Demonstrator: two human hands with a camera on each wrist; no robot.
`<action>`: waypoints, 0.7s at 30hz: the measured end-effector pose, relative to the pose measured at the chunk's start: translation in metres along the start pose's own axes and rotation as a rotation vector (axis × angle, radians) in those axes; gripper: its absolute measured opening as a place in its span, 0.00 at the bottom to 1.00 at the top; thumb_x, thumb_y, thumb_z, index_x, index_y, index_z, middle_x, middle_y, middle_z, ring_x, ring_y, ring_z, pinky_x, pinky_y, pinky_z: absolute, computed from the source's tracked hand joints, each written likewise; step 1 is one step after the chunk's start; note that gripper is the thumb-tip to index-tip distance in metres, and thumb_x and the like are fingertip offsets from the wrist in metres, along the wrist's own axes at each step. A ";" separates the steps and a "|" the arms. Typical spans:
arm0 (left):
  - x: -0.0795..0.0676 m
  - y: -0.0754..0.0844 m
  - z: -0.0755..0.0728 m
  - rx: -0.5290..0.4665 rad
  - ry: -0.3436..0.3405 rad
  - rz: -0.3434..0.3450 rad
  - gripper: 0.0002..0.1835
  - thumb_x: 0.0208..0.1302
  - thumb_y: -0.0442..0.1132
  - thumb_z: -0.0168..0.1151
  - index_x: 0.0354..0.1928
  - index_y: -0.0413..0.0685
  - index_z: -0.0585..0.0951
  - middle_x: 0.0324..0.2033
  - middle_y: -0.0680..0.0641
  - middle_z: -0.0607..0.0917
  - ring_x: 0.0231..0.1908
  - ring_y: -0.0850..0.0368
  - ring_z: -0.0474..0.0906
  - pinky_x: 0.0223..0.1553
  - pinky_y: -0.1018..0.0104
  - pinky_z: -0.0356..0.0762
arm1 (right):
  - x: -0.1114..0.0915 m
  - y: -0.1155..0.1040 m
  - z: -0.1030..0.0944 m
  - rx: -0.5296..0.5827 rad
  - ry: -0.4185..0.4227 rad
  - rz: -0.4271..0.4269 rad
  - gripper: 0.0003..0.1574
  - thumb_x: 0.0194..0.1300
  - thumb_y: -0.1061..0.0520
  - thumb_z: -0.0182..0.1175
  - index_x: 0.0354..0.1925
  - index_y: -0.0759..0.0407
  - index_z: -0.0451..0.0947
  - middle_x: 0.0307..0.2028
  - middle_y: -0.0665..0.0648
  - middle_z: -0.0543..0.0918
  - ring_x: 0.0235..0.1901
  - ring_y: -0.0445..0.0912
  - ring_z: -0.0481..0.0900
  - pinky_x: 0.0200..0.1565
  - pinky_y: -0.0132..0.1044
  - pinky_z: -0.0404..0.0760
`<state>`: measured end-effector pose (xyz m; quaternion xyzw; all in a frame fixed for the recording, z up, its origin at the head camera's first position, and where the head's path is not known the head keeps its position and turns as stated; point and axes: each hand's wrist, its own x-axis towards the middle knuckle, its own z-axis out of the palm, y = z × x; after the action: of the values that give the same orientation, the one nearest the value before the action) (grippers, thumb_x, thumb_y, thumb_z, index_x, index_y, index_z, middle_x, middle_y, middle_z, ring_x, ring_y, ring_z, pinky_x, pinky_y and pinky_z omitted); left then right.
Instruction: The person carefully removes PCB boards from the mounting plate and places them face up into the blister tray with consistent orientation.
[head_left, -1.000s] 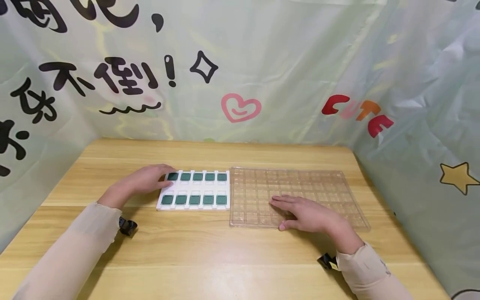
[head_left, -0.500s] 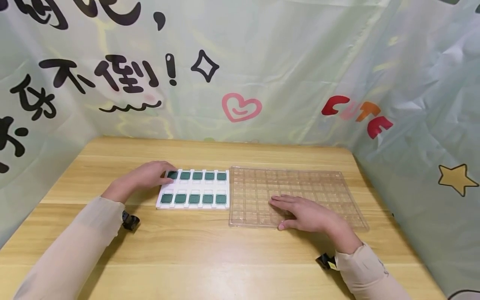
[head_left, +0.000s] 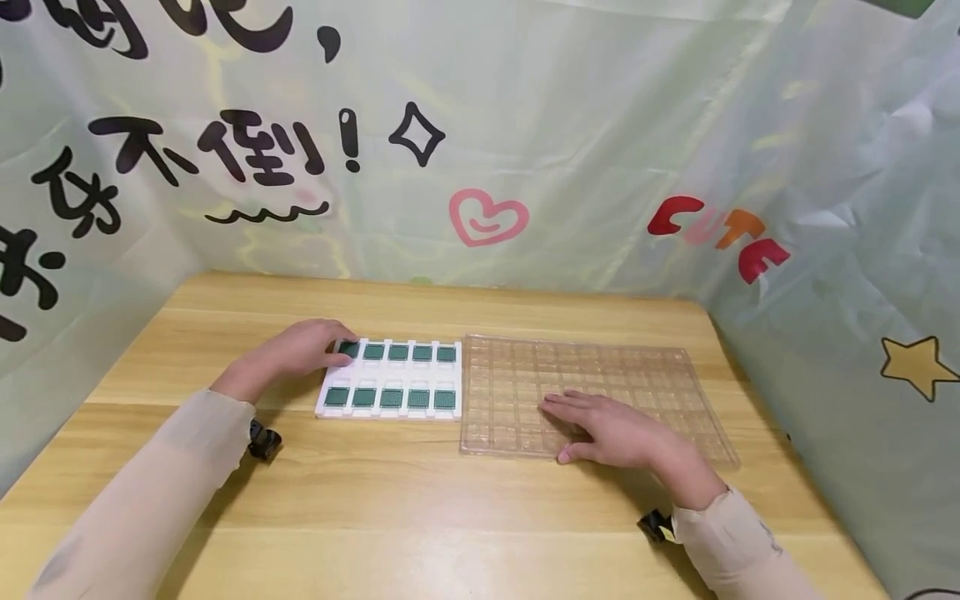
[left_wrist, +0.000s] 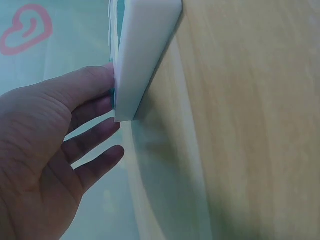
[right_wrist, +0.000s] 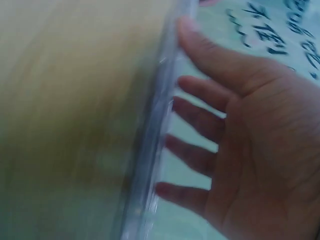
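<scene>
The white tray (head_left: 397, 373) lay flat on the wooden surface (head_left: 420, 517), holding ten dark green squares (head_left: 391, 398) in two rows of five, their faces finely patterned. At its far left corner, the left hand (head_left: 300, 348) had thumb and index finger about one square, partly covering it; with the index tip hidden, whether they pinched it could not be told. The other fingers spread loosely. Just right of the white tray sat a larger clear tray (head_left: 498, 392), gridded with compartments, its faint walls hard to make out. The right hand (head_left: 618, 429) lay over its near part, fingers spread, gripping nothing. The left wrist view cut off the white tray; the right was blurred.
</scene>
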<state>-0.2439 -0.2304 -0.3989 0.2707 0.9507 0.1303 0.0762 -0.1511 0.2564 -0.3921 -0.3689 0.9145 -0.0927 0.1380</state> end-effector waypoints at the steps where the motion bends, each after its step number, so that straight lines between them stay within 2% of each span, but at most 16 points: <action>1: 0.000 0.000 0.000 0.004 0.000 0.003 0.23 0.67 0.44 0.65 0.59 0.38 0.79 0.54 0.38 0.80 0.57 0.39 0.74 0.57 0.43 0.71 | 0.000 0.000 0.000 -0.007 -0.002 -0.003 0.49 0.64 0.33 0.59 0.74 0.53 0.59 0.72 0.57 0.62 0.70 0.62 0.57 0.65 0.60 0.60; 8: 0.002 0.000 -0.002 0.009 -0.006 0.019 0.22 0.67 0.43 0.65 0.58 0.37 0.79 0.54 0.36 0.80 0.56 0.38 0.74 0.56 0.42 0.71 | -0.002 0.001 -0.002 -0.038 -0.052 -0.012 0.49 0.67 0.34 0.56 0.76 0.53 0.54 0.74 0.58 0.57 0.71 0.62 0.54 0.66 0.60 0.59; 16: 0.000 0.005 -0.012 0.031 0.015 -0.022 0.21 0.66 0.41 0.65 0.57 0.37 0.80 0.53 0.37 0.81 0.56 0.38 0.75 0.56 0.43 0.71 | -0.001 -0.002 -0.006 -0.043 -0.127 0.015 0.48 0.70 0.34 0.51 0.77 0.52 0.48 0.76 0.58 0.50 0.73 0.62 0.48 0.67 0.63 0.55; 21: -0.001 0.012 -0.016 0.044 0.039 -0.028 0.21 0.66 0.42 0.65 0.57 0.36 0.80 0.54 0.35 0.80 0.56 0.36 0.74 0.58 0.41 0.70 | -0.002 0.001 -0.004 -0.077 -0.118 -0.002 0.48 0.70 0.33 0.50 0.77 0.52 0.49 0.75 0.58 0.52 0.72 0.62 0.49 0.67 0.61 0.55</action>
<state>-0.2406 -0.2238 -0.3804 0.2567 0.9583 0.1135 0.0536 -0.1517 0.2592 -0.3882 -0.3798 0.9072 -0.0354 0.1774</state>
